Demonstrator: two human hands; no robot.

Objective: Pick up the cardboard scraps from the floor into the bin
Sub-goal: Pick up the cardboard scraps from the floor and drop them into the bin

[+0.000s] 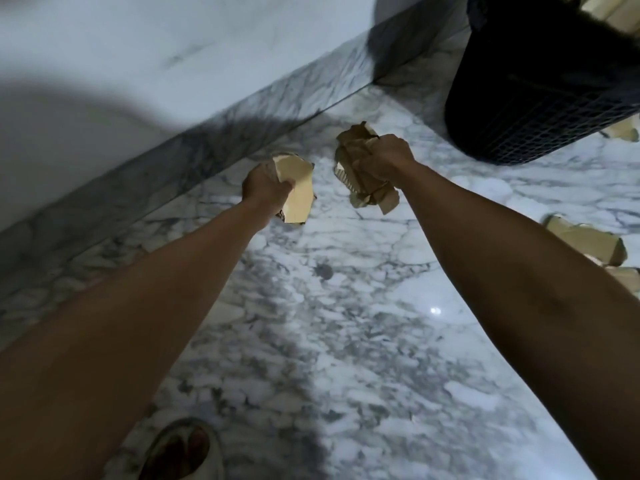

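Observation:
My left hand (265, 187) grips a pale flat cardboard scrap (298, 195) above the marble floor. A little to its right, my right hand (384, 157) holds a crumpled bundle of brown cardboard scraps (360, 168) with a corrugated edge showing. The dark mesh bin (540, 98) stands at the upper right, beyond and to the right of my right hand. More cardboard scraps (585, 242) lie on the floor at the right edge, partly hidden by my right forearm. Another scrap (623, 131) peeks out beside the bin's base.
A white wall with a marble skirting (194, 150) runs diagonally along the left, close to my left hand. The marble floor (346, 323) spreads below my arms. My foot in a sandal (183, 448) shows at the bottom left.

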